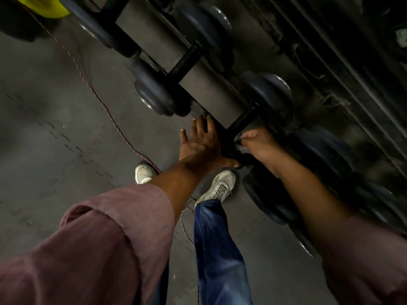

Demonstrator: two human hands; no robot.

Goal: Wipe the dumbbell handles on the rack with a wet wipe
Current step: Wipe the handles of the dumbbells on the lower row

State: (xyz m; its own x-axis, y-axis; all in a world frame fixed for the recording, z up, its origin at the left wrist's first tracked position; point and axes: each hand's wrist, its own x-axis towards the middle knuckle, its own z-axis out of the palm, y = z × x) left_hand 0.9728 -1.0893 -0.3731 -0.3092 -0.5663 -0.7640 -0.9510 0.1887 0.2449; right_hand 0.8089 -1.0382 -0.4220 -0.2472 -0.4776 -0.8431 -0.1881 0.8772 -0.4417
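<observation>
Right hand grips pale crumpled wet wipe against smooth black dumbbell handle, axis diagonal across rack; left hand flat, fingers straight, beside handle.

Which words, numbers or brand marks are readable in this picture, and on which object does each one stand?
None can be read.
Dumbbell end caps: shiny discs, any numbers blurred.
Pale label at the right edge: too small and blurred.
Shoe: no legible brand.
</observation>
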